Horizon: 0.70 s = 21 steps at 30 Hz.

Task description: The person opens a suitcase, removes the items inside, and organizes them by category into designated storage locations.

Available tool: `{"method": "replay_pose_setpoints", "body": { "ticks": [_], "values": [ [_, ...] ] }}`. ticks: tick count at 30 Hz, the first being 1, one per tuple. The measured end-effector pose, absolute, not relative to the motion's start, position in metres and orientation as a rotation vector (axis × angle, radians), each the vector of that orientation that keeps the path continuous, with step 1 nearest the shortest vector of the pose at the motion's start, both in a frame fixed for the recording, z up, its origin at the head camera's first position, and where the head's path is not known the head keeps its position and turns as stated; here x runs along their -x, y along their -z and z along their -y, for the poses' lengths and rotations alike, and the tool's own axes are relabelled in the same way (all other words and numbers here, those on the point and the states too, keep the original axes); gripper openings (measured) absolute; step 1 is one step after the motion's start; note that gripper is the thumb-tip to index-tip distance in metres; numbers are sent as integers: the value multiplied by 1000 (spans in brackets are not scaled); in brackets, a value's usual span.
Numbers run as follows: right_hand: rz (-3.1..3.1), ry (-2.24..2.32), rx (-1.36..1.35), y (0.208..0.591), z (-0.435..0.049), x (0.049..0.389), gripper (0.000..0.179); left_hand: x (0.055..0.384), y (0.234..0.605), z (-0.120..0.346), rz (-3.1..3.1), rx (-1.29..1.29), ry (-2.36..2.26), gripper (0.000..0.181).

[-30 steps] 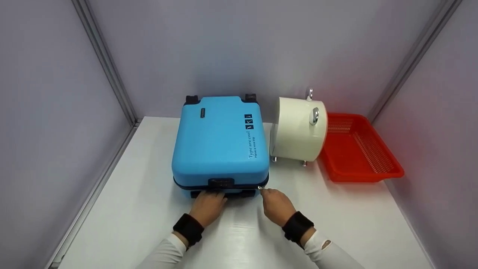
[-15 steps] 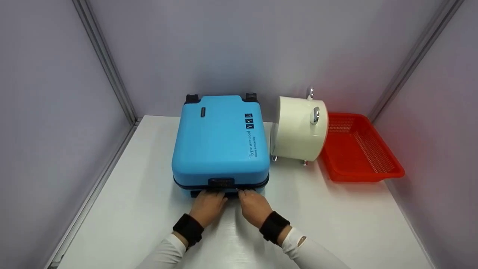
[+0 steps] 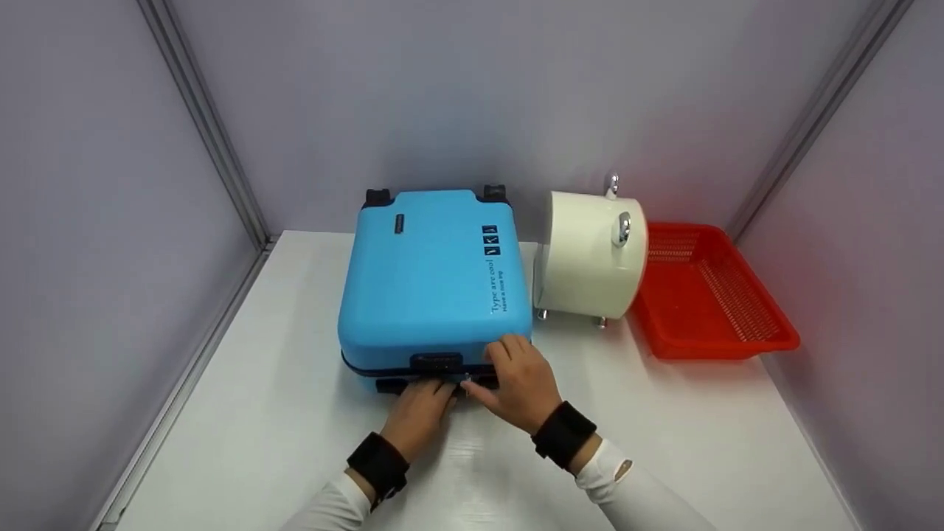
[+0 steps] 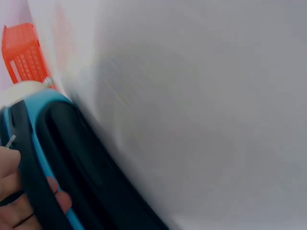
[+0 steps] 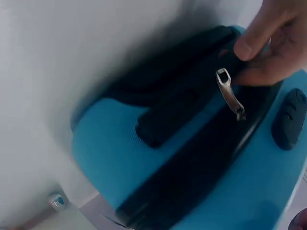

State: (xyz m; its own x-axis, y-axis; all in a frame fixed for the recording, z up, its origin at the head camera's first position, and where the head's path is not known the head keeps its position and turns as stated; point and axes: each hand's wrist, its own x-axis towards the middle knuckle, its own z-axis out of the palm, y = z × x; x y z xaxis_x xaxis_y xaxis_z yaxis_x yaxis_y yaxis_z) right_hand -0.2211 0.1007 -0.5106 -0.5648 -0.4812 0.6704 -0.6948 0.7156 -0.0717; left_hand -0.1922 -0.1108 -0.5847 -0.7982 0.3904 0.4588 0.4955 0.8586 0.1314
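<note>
A blue hard-shell suitcase [image 3: 431,273] lies flat with its black wheels toward the back wall. At its front, my left hand [image 3: 419,413] grips the black carry handle [image 4: 29,163]; its fingers show curled round the bar in the left wrist view. My right hand [image 3: 525,383] is spread at the front right corner, fingers over the shell's edge. Its thumb reaches down toward the silver zipper pull [image 5: 229,96], which hangs free beside the handle. Above the zipper seam sits a black lock [image 3: 436,361].
To the suitcase's right, a cream round container [image 3: 590,254] with chrome handles and small legs lies on its side. Beyond it is a red plastic basket [image 3: 719,346]. Grey panels [image 3: 472,96] enclose the white table [image 3: 664,442] at the back and sides.
My right hand slid the zipper pull leftward along the front from the right corner to beside my left hand. Then its fingers let go and spread up and right. My left hand kept its grip.
</note>
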Motion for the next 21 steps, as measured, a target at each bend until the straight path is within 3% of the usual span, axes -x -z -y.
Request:
{"method": "replay_pose_setpoints", "body": {
  "ticks": [7,10,15,21],
  "values": [
    [2431,-282,-895,484,-114,254,100,188,579,81,2533,520,451,16],
    [2568,-254,-890,478,-115,268,115,194,576,72,2584,444,479,25],
    [2676,-238,-921,479,-113,281,121,201,577,61,2635,378,439,38],
    [2679,-214,-941,482,-108,284,118,203,580,60,2644,345,424,35]
  ]
}}
